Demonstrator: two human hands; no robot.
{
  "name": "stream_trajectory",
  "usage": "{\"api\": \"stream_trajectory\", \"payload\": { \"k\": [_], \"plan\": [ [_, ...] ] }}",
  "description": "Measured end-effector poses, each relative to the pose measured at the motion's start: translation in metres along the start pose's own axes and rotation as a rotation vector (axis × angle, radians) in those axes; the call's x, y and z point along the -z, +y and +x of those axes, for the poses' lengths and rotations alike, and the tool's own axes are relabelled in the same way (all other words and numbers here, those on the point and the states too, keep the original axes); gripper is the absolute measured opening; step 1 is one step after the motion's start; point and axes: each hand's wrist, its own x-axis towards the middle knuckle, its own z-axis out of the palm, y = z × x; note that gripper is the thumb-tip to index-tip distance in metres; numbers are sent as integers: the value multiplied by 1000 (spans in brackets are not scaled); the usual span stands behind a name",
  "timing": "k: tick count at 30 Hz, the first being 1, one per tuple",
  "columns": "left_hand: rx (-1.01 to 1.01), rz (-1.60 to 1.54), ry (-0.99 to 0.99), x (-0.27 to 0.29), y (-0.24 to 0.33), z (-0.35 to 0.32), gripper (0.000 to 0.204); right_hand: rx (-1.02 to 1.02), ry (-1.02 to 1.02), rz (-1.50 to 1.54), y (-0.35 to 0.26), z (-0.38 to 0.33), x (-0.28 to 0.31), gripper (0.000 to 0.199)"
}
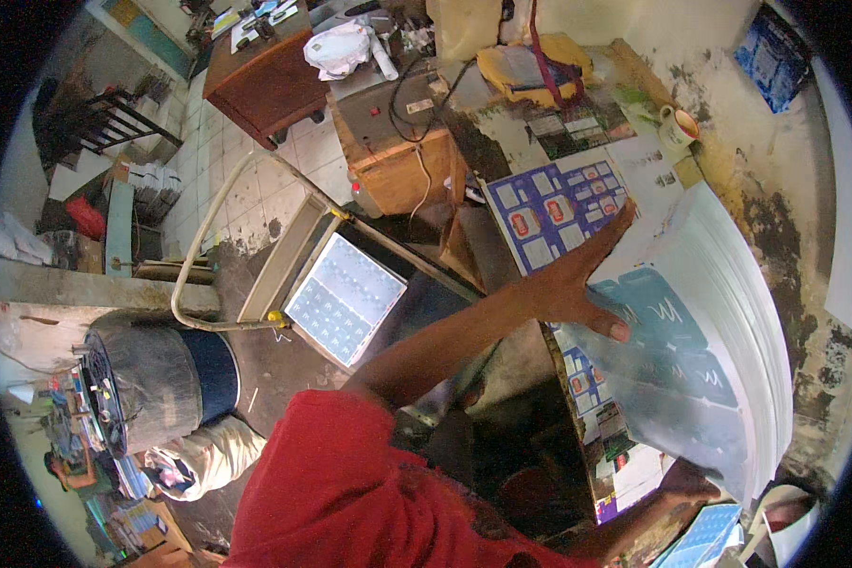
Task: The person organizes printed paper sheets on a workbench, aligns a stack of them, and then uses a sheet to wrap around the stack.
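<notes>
Stack of large printed sheets (686,364), pale teal with white script-like motifs, raised above the table (508,142) at the right of the view. The stack stands tilted and bowed, its layered edges fanning along the right side; its long axis runs roughly from the top of the view toward the bottom. It lies directly to the right of the left hand (577,295), which meets its left margin, and above the right hand (686,485), which is at its lower edge—neither hand is clearly the nearer, as both appear to touch it. The left hand is spread, thumb and forefinger wide apart, the thumb on the printed face; how firmly it presses cannot be told. The right hand's fingers are partly hidden by the sheets, so whether they pinch or merely support cannot be told. Just beside the right hand is a smaller batch of blue printed sheets (701,538). Beyond the left hand, a purple printed sheet (563,210) covers part of the table, with a mug (674,131) and a yellow bag (506,80) farther back. Well apart, to the left—a white-and-blue stack of sheets (346,298) beside a tubular metal frame (276,318).
</notes>
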Motion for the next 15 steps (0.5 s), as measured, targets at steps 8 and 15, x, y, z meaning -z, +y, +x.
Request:
{"api": "stream_trajectory", "payload": {
  "k": [8, 15],
  "plan": [
    [163, -585, 30, 23, -16, -13, 114, -132, -188, -83, -16, 10, 11, 88],
    [598, -724, 483, 30, -153, -10, 87, -155, -492, -77, -19, 40, 11, 76]
  ]
}}
